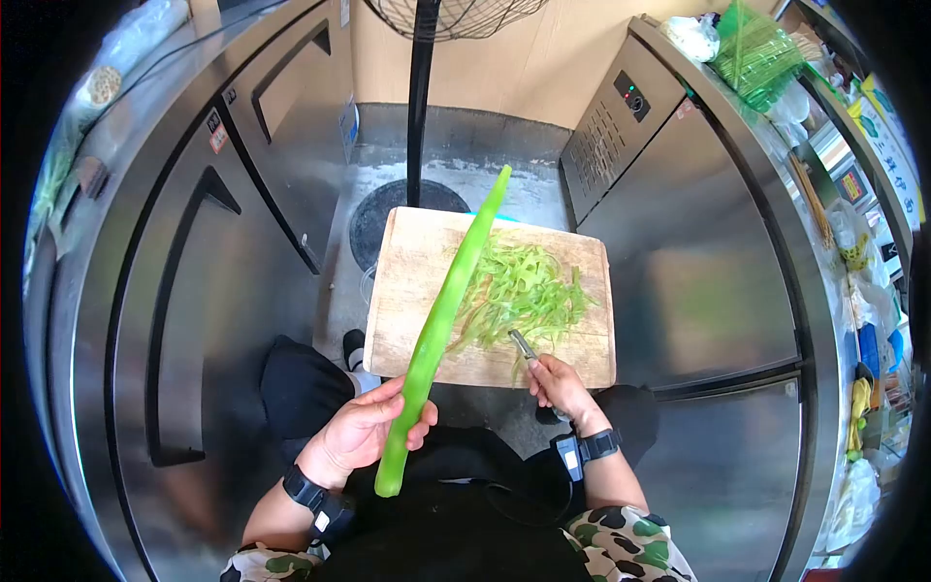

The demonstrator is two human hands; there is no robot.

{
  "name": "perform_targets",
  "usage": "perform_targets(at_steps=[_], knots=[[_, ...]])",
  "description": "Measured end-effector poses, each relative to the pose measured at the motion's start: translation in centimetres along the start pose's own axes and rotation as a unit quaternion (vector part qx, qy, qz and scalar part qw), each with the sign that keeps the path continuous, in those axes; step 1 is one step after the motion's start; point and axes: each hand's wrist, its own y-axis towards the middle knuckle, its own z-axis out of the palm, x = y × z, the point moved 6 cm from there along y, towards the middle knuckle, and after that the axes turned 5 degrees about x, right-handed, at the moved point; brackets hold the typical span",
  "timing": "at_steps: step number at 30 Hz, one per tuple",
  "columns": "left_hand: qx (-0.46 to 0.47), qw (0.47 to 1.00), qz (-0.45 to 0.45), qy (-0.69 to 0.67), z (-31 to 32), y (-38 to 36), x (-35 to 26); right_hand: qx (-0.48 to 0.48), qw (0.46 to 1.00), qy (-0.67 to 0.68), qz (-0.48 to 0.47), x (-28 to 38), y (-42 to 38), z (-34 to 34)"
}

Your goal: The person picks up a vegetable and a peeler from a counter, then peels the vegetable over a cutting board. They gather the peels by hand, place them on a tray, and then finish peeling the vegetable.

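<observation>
My left hand (373,427) is wrapped round the lower part of a long, peeled celtuce stem (444,315). The stem slants up and to the right, its thin tip above the far edge of a wooden cutting board (402,262). In my right hand (562,385) is a peeler (522,343) with a metal head, its handle mostly hidden by the fingers. The peeler is apart from the celtuce, over the near right part of the board. A loose heap of green peelings (529,291) lies across the board's middle and right.
Steel refrigerated cabinets stand close by on the left (175,320) and right (718,272). Beyond the board rise a black fan pole (420,116) and its wire guard (456,12). Bags and packets, including a green mesh bag (756,58), crowd the right counter.
</observation>
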Motion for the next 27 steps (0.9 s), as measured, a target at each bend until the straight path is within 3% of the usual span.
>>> perform_targets(at_steps=[3,7,14,22,27], knots=[[0.002,1.0,0.003,0.007,1.3,0.0,0.6,0.011,0.996,0.084,-0.04,-1.5,-0.7,0.4],[0.02,0.999,0.002,0.04,3.1,0.1,1.5,0.002,0.994,0.09,-0.059,-2.9,-1.7,0.2],[-0.032,0.975,0.038,0.218,5.1,1.4,2.2,-0.104,0.965,0.223,-0.087,-6.2,-1.9,-2.7],[-0.079,0.959,0.062,0.266,5.7,3.4,3.0,-0.172,0.97,0.141,-0.098,-8.2,-0.9,-3.3],[-0.072,0.982,0.046,0.168,6.5,4.1,3.9,-0.198,0.971,0.075,-0.113,-8.0,-1.8,-3.3]])
